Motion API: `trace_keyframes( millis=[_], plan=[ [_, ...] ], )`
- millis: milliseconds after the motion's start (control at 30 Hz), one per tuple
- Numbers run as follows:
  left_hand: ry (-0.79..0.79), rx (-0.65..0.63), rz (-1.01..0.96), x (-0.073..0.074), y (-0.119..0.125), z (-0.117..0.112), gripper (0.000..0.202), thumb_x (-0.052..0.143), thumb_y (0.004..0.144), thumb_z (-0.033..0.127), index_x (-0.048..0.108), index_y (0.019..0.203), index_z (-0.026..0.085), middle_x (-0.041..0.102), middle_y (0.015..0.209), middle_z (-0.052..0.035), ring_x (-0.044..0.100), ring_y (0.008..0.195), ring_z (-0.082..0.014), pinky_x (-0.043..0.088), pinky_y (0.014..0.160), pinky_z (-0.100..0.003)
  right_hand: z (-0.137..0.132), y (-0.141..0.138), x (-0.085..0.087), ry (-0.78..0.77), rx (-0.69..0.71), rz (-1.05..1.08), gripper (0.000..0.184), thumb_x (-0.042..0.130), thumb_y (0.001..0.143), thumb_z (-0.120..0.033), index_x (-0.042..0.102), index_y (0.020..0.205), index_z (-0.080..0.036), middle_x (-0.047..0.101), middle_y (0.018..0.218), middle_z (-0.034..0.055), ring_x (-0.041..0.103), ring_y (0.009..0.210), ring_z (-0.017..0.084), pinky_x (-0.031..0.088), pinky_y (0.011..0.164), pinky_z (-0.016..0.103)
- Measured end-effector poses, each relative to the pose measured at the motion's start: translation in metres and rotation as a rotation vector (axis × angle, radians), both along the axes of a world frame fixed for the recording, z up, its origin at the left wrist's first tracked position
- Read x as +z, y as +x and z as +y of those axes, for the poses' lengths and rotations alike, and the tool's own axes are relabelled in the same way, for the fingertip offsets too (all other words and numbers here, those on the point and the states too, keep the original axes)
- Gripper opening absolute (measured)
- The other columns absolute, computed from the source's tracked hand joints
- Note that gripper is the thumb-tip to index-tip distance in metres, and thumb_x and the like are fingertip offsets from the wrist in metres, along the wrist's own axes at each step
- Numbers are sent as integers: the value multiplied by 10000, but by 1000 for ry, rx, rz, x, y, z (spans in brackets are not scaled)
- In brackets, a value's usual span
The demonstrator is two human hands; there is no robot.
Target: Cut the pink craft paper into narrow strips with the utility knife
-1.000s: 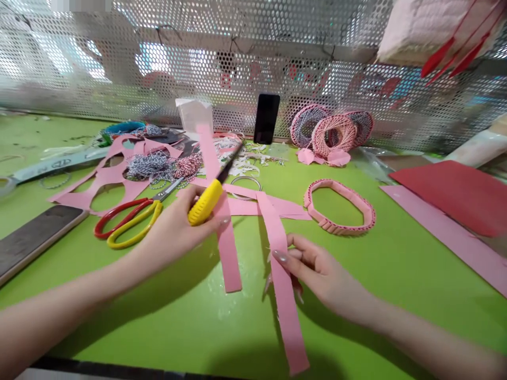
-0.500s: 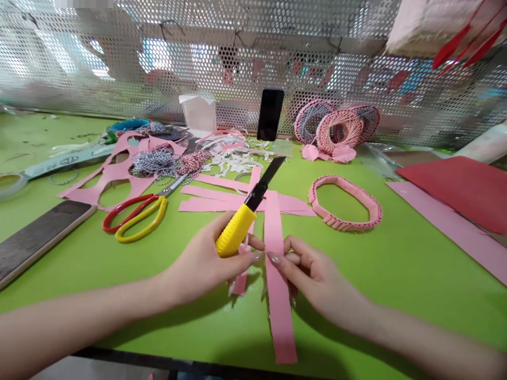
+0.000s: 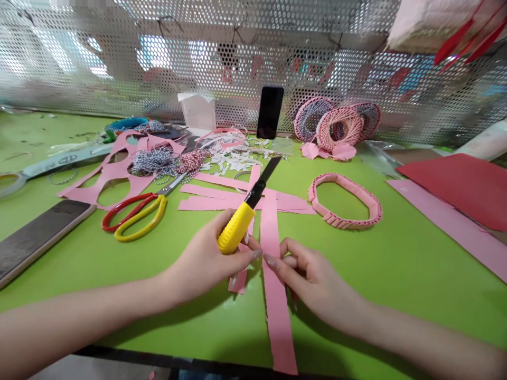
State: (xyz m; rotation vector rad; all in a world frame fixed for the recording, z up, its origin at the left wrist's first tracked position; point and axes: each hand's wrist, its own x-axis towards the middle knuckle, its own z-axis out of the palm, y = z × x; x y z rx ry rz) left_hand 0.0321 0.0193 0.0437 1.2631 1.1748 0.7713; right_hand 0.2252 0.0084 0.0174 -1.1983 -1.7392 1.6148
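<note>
Utility knife (yellow) gripped in left hand — right hand curled at pink strip.

A yellow utility knife is sitting gripped in the left hand, its dark blade extended and pointing up and away across the paper. A long pink paper strip is lying flat on the green desk, running toward the person and crossing over several other pink paper strips, while the right hand is touching its edge with curled fingers.
</note>
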Motion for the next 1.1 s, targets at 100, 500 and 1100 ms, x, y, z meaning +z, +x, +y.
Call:
trace_keyframes(
  millis=[100, 500, 1100],
  plan=[
    [52, 9, 74, -2, 0, -1, 291, 703, 749, 225, 435, 863, 234, 682, 768, 45, 568, 479, -84, 436, 437, -193, 0, 0, -2, -25, 10, 15, 374, 475, 953, -534, 371, 757, -234, 323, 544, -103, 240, 464, 87, 210, 439, 240],
    [215, 46, 192, -1, -11, 0, 227, 679, 759, 203, 527, 923, 238, 689, 823, 31, 685, 742, -162, 539, 673, -250, 1, 5, -2, -119, -30, 104, 397, 522, 919, -572, 398, 767, -227, 396, 549, -93, 366, 472, 88, 306, 462, 229],
    [-50, 29, 4, 6, 2, -11, 364, 743, 716, 149, 434, 896, 219, 701, 797, 57, 558, 454, -40, 412, 383, -129, -3, 6, -5, -25, 27, 72, 378, 496, 946, -540, 406, 761, -223, 365, 557, -93, 281, 497, 93, 217, 466, 241]
  ],
)
